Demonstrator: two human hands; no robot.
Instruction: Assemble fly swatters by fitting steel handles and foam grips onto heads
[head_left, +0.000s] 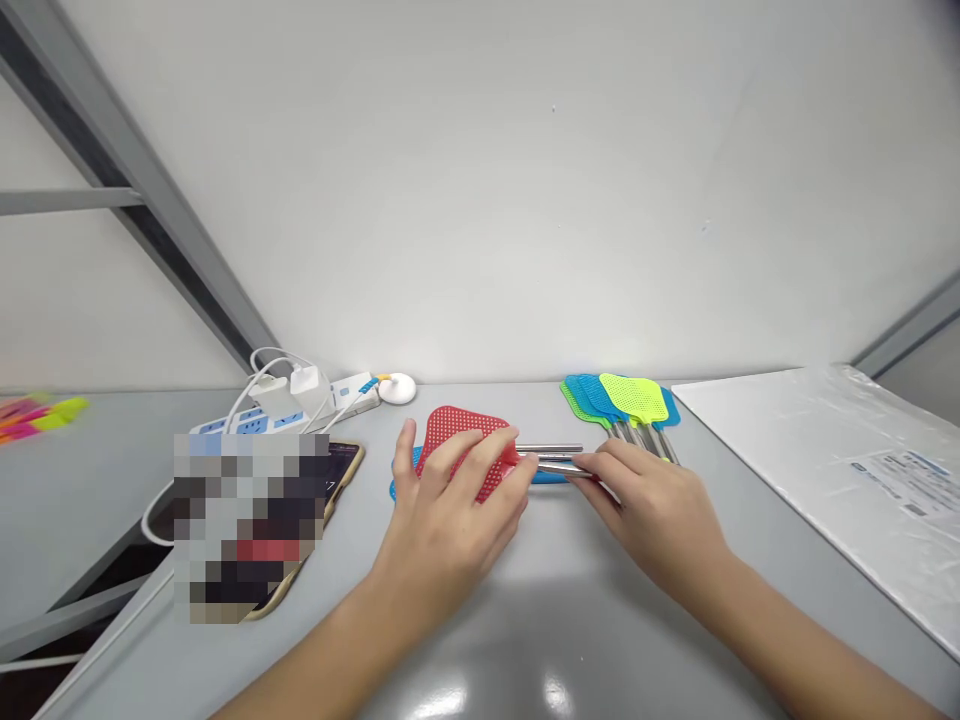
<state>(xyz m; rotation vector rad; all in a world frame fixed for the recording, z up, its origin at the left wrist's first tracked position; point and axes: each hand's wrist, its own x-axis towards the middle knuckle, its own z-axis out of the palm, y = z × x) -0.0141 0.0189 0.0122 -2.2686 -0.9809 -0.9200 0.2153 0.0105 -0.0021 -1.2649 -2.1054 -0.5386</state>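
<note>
Right of red swatter (459, 424), label (911, 483), seemingly illegible

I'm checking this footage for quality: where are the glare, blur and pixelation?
In the head view, two bright glare spots on the glossy table, by the bottom edge; in the head view, coarse pixel blocks over much of the phone; in the head view, colourful items at far left are blurred, while the left hand, right hand and red swatter look fairly sharp.
</note>
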